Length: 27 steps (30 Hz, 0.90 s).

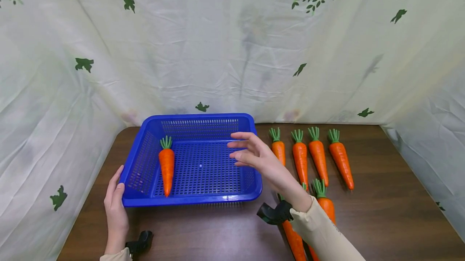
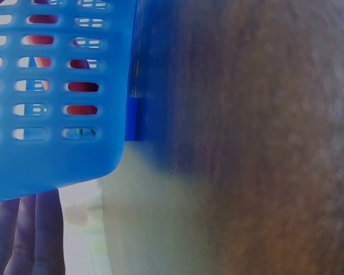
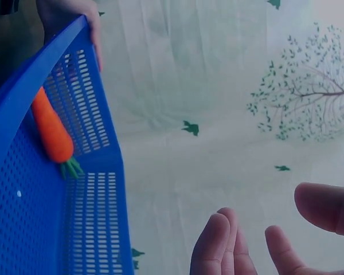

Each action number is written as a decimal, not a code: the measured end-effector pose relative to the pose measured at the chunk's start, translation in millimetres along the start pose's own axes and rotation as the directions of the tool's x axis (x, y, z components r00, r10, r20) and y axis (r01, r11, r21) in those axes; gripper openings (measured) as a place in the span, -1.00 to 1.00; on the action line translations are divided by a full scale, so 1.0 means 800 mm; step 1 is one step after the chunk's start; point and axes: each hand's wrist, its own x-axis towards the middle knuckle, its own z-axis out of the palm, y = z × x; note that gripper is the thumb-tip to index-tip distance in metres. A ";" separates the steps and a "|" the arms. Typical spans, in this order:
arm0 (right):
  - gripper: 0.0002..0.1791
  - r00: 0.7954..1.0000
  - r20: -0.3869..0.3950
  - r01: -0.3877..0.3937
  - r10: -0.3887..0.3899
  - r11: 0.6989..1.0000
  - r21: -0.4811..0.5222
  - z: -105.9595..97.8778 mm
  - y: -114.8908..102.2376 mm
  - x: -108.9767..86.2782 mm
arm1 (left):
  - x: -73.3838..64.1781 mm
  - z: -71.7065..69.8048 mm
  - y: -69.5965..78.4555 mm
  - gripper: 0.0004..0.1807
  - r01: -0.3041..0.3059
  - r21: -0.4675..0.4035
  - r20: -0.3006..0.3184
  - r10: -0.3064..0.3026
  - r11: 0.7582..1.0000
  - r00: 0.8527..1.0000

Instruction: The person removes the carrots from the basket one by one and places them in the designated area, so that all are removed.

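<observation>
A blue plastic basket (image 1: 229, 198) stands on the table with one orange carrot (image 1: 166, 170) lying in its left part, green top toward the back. My left hand (image 1: 117, 208) touches the basket's outer left side near the front corner. In the left wrist view, straight fingers (image 2: 26, 235) show beside the slotted basket wall (image 2: 57, 157). Over the basket's right side hovers my right hand (image 1: 254, 154), fingers spread and holding nothing. The right wrist view shows its fingertips (image 3: 212, 235) apart from the thumb, with the carrot (image 3: 54, 134) and basket to the left.
To the basket's right lie several more carrots (image 1: 340, 160) on the brown wooden table (image 1: 392, 212). Some nearer carrots (image 1: 294, 241) are partly hidden by the right forearm. A pale curtain (image 1: 218, 51) with leaf prints hangs behind and along the sides.
</observation>
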 end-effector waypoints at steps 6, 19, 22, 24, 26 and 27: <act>-0.48 1.000 0.014 0.000 -0.001 1.000 0.029 0.013 0.002 0.011 | 0.000 0.000 0.000 -0.51 0.005 -0.005 0.001 -0.005 1.000 1.000; -0.45 0.990 0.073 -0.121 0.116 0.991 0.054 0.041 0.017 0.041 | 0.001 0.002 0.000 -0.52 -0.007 -0.013 -0.007 0.007 1.000 1.000; -0.44 0.987 0.088 -0.143 0.137 0.987 0.075 0.050 0.021 0.049 | 0.001 0.003 0.000 -0.52 -0.014 -0.021 -0.017 0.014 1.000 1.000; -0.44 0.984 0.094 -0.159 0.151 0.983 0.094 0.058 0.025 0.054 | 0.000 0.003 0.000 -0.53 -0.017 -0.021 -0.025 0.016 1.000 1.000; -0.43 0.981 0.094 -0.181 0.171 0.977 0.114 0.066 0.030 0.060 | 0.000 0.002 0.000 -0.53 -0.017 -0.029 -0.029 0.016 0.999 0.999; -0.43 0.979 0.093 -0.194 0.183 0.973 0.125 0.070 0.033 0.064 | 0.000 0.002 0.000 -0.53 -0.014 -0.029 -0.029 0.014 0.999 0.999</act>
